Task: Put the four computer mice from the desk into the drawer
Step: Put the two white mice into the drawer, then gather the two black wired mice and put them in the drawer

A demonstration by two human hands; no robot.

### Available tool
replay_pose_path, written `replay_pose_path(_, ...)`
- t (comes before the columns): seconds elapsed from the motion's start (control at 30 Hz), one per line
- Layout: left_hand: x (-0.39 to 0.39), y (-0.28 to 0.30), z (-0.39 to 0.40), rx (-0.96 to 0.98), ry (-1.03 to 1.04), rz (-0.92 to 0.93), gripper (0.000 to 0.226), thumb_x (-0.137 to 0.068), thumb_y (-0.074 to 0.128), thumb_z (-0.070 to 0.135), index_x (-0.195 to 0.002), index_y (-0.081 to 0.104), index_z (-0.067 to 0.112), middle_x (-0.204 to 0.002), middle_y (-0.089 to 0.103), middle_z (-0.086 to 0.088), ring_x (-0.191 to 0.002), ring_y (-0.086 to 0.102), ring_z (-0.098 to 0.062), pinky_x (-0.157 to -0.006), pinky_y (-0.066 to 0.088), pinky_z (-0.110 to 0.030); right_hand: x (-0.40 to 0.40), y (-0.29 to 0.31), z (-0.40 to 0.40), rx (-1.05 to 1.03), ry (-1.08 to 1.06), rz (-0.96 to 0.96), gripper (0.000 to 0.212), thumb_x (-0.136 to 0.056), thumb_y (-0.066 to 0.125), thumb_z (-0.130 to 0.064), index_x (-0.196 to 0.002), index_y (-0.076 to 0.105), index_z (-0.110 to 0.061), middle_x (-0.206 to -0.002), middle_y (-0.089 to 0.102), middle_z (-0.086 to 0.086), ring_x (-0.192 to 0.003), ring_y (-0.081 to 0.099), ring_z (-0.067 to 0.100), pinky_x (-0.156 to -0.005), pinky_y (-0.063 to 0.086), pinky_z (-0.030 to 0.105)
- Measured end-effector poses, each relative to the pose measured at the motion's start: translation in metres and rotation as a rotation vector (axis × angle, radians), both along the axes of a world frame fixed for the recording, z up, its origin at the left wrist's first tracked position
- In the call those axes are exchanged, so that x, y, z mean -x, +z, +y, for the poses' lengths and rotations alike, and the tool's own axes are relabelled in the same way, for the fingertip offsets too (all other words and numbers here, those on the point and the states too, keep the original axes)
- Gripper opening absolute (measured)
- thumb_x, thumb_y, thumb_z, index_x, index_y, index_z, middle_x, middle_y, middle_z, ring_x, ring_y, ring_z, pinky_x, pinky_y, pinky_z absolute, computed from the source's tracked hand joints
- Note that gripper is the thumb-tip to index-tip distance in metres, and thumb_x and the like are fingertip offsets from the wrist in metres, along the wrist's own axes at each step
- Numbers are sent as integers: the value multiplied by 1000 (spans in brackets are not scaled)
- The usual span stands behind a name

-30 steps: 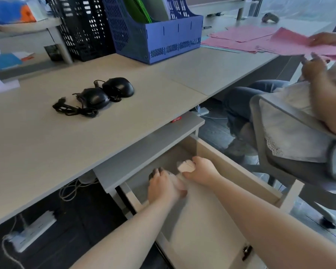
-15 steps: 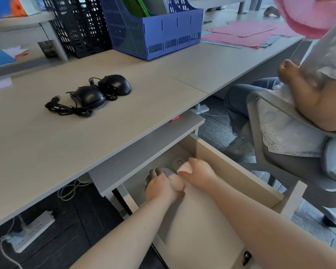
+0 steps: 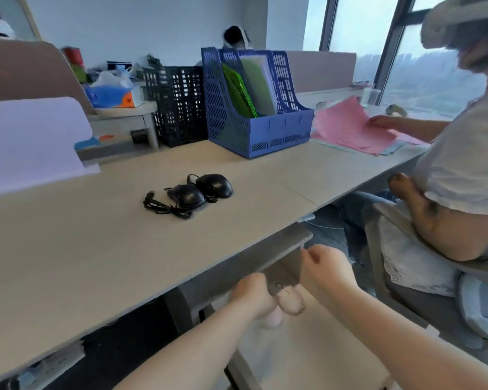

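Two black wired mice lie side by side on the desk (image 3: 96, 263), the left black mouse (image 3: 187, 195) and the right black mouse (image 3: 215, 185), with their cables bundled at the left. Below the desk edge the drawer (image 3: 307, 356) stands pulled out. My left hand (image 3: 251, 295) is curled against a light grey mouse (image 3: 278, 286) at the drawer's back; motion blur hides the exact grip. My right hand (image 3: 323, 263) hovers above the drawer with loosely bent fingers and nothing in it. No other mouse shows in the drawer.
A blue file rack (image 3: 254, 108) and a black mesh rack (image 3: 178, 105) stand at the desk's back. On the right a seated person (image 3: 448, 178) in a grey chair (image 3: 406, 271) handles pink paper (image 3: 350, 128), close to the drawer's right side.
The camera has tilted up, so more of the desk and the room shows. My right hand has lifted off the light mouse and out of the drawer. My left hand stays at the drawer's back.
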State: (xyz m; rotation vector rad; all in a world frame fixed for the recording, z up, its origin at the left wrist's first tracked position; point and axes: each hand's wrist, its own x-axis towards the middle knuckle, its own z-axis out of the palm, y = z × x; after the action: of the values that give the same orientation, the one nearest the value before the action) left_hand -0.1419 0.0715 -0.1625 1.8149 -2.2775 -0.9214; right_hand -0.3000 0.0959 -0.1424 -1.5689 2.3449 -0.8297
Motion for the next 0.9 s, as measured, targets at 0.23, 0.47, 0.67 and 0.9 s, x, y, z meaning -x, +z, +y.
replay_pose_path(0.23, -30, 84, -17, 52, 49, 334, 16, -80, 56, 28, -69, 58, 17, -81, 73, -12, -78, 70, -28, -76, 59, -40, -35, 76, -27, 171, 27, -66, 28, -91, 54, -38, -98, 68, -15, -83, 67, 0, -83, 63, 22, -74, 50, 32)
replay_pose_path(0.47, -108, 125, -97, 544, 355, 144, 63, -72, 65, 56, -122, 48, 22, -123, 51, -5, -117, 45, -28, -92, 45, -40, -86, 101, -108, 14, 167, -65, 55, -87, 58, -45, -133, 48, -17, -121, 61, 7, -108, 59, 25, -84, 48, 32)
replay_pose_path(0.67, -143, 117, -143, 366, 243, -75, 117, -49, 65, 79, -144, 22, 27, -154, 19, -9, -142, 13, -30, -112, 25, -44, -124, 102, -173, -52, 241, -62, 72, -84, 63, -46, -143, 36, -15, -137, 54, 11, -121, 55, 28, -93, 49, 37)
replay_pose_path(0.9, -150, 97, -170, 292, 159, -92, 112, -32, 54, 90, -128, 41, 32, -129, 52, -6, -121, 45, -30, -100, 40, -42, -142, 90, -211, -135, 300, -14, 84, -81, 67, -42, -148, 27, -13, -145, 46, 11, -131, 46, 29, -103, 42, 37)
